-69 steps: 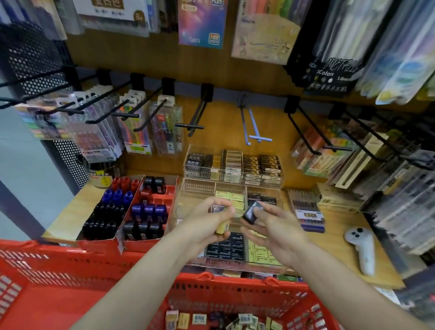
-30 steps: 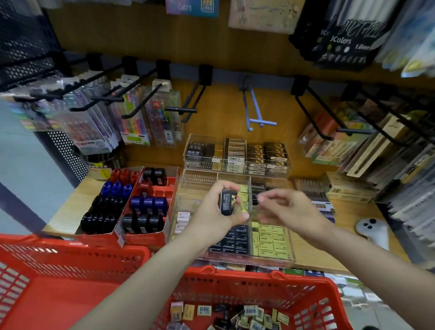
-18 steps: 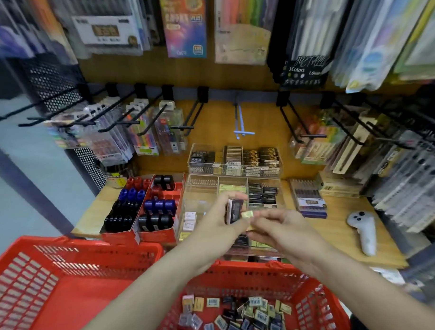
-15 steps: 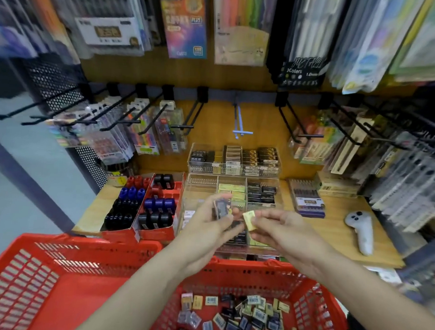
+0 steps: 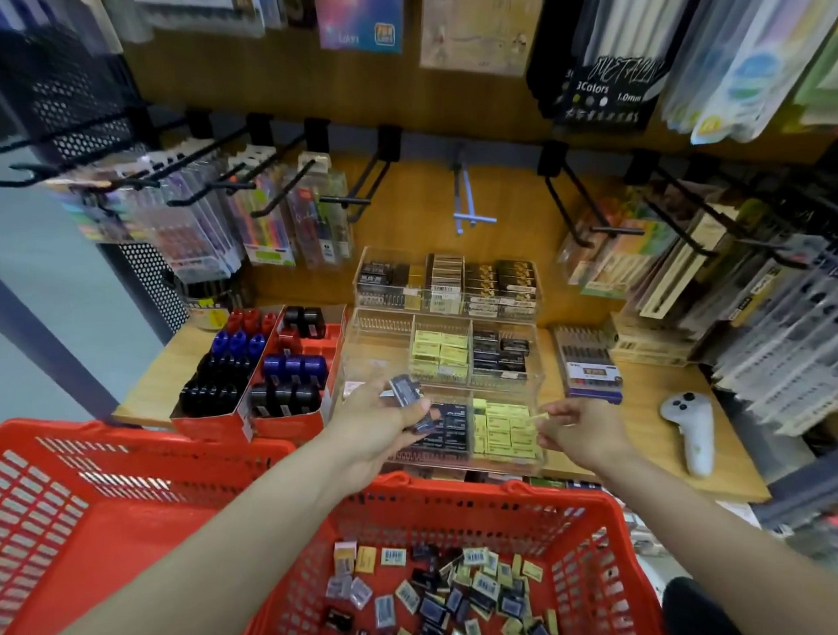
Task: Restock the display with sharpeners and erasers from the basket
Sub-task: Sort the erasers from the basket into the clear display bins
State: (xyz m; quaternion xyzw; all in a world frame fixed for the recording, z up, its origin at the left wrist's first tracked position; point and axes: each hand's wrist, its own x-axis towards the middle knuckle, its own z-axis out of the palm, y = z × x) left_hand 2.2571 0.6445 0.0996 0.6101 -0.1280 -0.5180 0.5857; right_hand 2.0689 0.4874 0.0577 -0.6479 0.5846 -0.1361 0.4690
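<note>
Erasers, small dark wrapped blocks (image 5: pixel 407 397), are gripped in the curled left hand (image 5: pixel 380 418) at frame centre. A small yellow eraser (image 5: pixel 544 416), passed across from the left hand half a second earlier, is pinched by the right hand (image 5: pixel 577 429) beside the clear acrylic compartment tray (image 5: pixel 543 383). Placement among yellow stock is judged imminent. More stock is seen in the red plastic basket (image 5: pixel 116 487), lower frame.

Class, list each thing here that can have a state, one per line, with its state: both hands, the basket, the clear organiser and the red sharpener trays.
Left hand: grips dark erasers.
Right hand: pinches a yellow eraser.
Red basket: holds loose erasers.
Clear organiser: partly filled.
Red sharpener trays: gaps showing.
</note>
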